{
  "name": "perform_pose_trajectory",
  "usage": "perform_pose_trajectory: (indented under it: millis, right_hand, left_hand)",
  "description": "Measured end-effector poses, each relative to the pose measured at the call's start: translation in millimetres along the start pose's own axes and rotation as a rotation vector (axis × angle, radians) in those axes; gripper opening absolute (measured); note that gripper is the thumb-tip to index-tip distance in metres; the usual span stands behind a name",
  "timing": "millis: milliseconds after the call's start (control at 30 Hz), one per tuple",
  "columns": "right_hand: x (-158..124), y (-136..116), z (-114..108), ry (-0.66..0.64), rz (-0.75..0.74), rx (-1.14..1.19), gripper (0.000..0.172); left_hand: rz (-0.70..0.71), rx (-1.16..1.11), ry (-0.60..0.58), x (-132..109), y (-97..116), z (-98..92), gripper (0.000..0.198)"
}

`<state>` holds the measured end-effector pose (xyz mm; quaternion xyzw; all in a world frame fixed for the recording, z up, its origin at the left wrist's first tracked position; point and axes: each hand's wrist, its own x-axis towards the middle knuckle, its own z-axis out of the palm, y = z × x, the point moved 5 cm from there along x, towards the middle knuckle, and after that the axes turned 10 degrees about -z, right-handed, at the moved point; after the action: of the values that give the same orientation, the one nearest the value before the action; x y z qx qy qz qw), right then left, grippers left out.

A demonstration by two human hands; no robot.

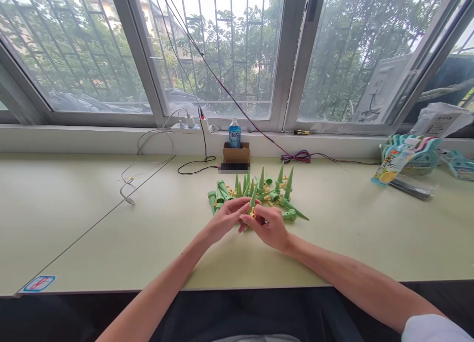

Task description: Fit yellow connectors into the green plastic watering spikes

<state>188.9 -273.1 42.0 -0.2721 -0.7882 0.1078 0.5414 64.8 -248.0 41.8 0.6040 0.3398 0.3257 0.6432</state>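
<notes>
Both hands meet over the near edge of a pile of green plastic spikes (261, 180) and small yellow pieces. Between them is one green spike (253, 198), point up, with a yellow piece (253, 214) at its lower end. My left hand (228, 216) is closed round the spike from the left. My right hand (269, 226) pinches at the yellow piece from the right. More green parts lie around, among them a capped one (289, 215) just right of my right hand. Fingers partly hide the spike's lower end.
Behind the pile stand a small cardboard box (236, 153) and a blue-labelled bottle (234, 134). Cables (296, 157) run along the sill side. Packaged teal hangers (411, 154) and a pouch (391, 165) sit at the right. A white cable (128, 189) lies left on the table (111, 253).
</notes>
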Motion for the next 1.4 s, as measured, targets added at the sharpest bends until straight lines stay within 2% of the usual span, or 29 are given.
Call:
perform_pose_trajectory:
  millis: [167,333,500,600,700,767,867,1033,1200,1400]
  right_hand:
    - [1.8,-4.3,-1.4,0.038,-0.069,0.002,0.050]
    - [2.4,-3.5,1.2,-0.001,-0.077,0.004,0.048]
    - [9.2,1.7,-11.3,0.018,-0.170,-0.046,0.044]
    - [20.7,5.1,-30.5,0.065,-0.247,-0.122,0.041]
    - [30.8,13.3,-51.3,0.062,-0.255,-0.218,0.041]
    - [32.4,19.8,-61.4,0.001,-0.280,-0.274,0.040]
    - [25.7,28.4,-66.3,-0.158,-0.374,-0.388,0.040]
    - [14.0,45.7,-62.1,-0.223,-0.229,-0.492,0.039]
    - [11.6,44.7,-46.5,-0.367,-0.155,-0.474,0.029]
    - [8.4,48.2,-48.4,-0.526,-0.074,-0.501,0.023]
  left_hand:
    - [0.001,0.030,-0.012,-1.2,2.3,2.0,0.039]
    - [-0.024,0.056,0.029,-2.2,4.4,4.0,0.037]
    - [-0.033,0.077,0.214,-4.3,8.1,-8.4,0.040]
    - [0.029,0.097,0.354,-4.6,8.7,-23.7,0.041]
    - [0.057,0.146,0.396,-2.4,4.5,-34.4,0.040]
    - [0.070,0.171,0.400,-0.8,2.1,-37.7,0.037]
    - [0.104,0.202,0.430,-0.1,2.0,-39.7,0.035]
    - [0.161,0.243,0.448,0.0,5.0,-37.7,0.033]
    - [0.180,0.266,0.481,0.9,5.1,-37.7,0.033]
    - [0.195,0.258,0.470,2.7,3.2,-35.7,0.038]
